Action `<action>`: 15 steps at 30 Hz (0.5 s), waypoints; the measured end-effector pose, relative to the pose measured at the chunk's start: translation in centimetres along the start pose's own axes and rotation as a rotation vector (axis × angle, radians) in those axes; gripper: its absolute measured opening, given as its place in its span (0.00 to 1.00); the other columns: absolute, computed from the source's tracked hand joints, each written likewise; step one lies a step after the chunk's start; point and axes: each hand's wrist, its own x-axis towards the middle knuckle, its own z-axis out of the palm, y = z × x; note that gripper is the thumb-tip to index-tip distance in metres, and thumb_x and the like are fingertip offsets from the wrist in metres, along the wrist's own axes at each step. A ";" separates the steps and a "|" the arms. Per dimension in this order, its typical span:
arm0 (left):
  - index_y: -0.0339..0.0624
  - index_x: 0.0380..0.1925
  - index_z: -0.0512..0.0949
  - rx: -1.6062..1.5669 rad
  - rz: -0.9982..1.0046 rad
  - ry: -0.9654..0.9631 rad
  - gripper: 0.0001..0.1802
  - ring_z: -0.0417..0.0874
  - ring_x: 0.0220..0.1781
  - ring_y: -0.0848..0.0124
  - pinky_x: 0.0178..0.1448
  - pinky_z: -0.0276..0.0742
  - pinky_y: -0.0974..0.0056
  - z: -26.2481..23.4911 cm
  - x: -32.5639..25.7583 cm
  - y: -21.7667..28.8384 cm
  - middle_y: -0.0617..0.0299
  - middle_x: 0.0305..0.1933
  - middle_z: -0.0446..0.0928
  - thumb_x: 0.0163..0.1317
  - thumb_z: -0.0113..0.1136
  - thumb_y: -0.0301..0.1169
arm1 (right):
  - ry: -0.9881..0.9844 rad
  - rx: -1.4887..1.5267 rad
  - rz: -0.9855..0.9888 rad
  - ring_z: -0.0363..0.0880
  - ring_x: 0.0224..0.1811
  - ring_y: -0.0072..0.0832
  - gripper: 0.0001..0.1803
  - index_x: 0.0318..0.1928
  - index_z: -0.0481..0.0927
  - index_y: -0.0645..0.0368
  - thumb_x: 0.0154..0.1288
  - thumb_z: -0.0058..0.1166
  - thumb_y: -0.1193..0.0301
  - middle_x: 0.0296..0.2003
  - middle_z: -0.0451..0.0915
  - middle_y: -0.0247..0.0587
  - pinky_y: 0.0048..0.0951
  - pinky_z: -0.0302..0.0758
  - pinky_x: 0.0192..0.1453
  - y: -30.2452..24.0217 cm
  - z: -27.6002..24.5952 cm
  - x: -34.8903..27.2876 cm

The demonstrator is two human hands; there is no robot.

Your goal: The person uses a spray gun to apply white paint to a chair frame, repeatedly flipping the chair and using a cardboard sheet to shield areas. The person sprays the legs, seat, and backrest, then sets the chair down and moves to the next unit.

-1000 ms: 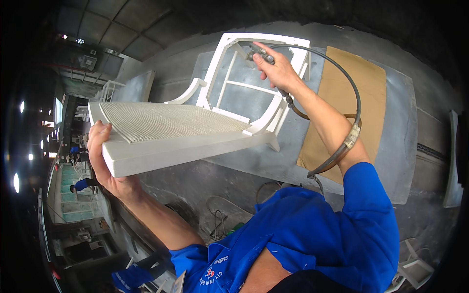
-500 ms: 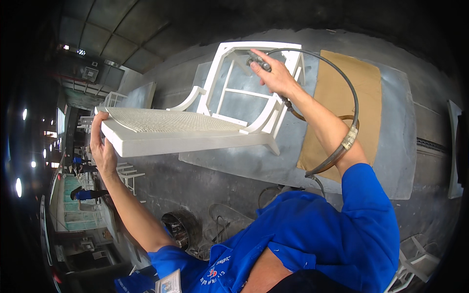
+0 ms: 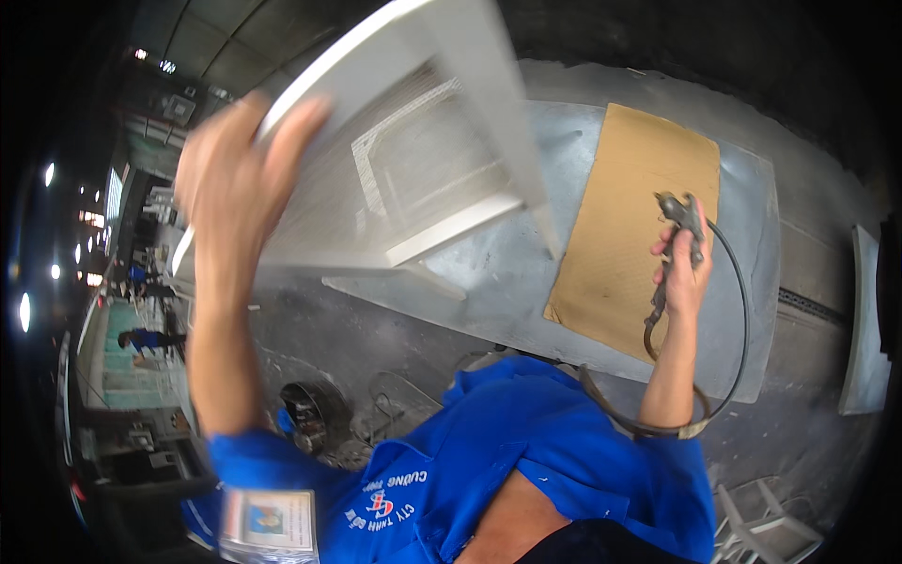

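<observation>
Chair (image 3: 371,169) has swung up; cardboard (image 3: 615,211) lies on grey sheet (image 3: 507,293); lamps (image 3: 25,312) glow.

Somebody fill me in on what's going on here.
A person in a blue shirt is handling a white chair with the left hand, gripping it by an edge; chair and hand are blurred, and the chair is tilted. The right hand holds what looks like a spray gun, with a dark hose looping past the forearm. The gun is apart from the chair, in front of brown cardboard lying on a grey sheet.
</observation>
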 end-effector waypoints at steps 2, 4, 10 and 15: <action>0.38 0.24 0.81 0.105 0.096 -0.245 0.36 0.82 0.32 0.68 0.38 0.77 0.60 0.9 6.8 4.6 0.58 0.26 0.81 0.66 0.63 0.64 | 0.076 0.045 -0.060 0.79 0.36 0.19 0.35 0.80 0.59 0.54 0.82 0.51 0.54 0.41 0.78 0.35 0.18 0.71 0.21 -0.5 -1.8 -1.8; 0.30 0.39 0.88 0.089 0.145 -0.264 0.39 0.90 0.51 0.50 0.56 0.83 0.47 2.6 14.4 9.9 0.36 0.44 0.86 0.62 0.64 0.64 | 0.158 0.063 -0.105 0.79 0.37 0.20 0.37 0.80 0.58 0.55 0.82 0.50 0.52 0.41 0.77 0.35 0.16 0.70 0.21 -0.9 -3.1 -4.2; 0.34 0.53 0.85 -0.603 0.437 -0.537 0.25 0.84 0.60 0.54 0.54 0.81 0.52 7.3 23.9 13.6 0.44 0.57 0.85 0.67 0.62 0.44 | 0.272 0.002 -0.196 0.79 0.37 0.22 0.45 0.81 0.54 0.60 0.78 0.51 0.45 0.43 0.78 0.39 0.19 0.72 0.21 -2.8 -1.8 -14.2; 0.46 0.70 0.74 -1.021 0.449 -0.802 0.34 0.64 0.78 0.53 0.80 0.53 0.47 8.4 26.2 16.6 0.47 0.74 0.70 0.67 0.63 0.49 | 0.249 0.000 -0.232 0.79 0.36 0.21 0.53 0.80 0.53 0.66 0.73 0.56 0.39 0.43 0.79 0.40 0.19 0.72 0.23 -6.5 3.4 -18.9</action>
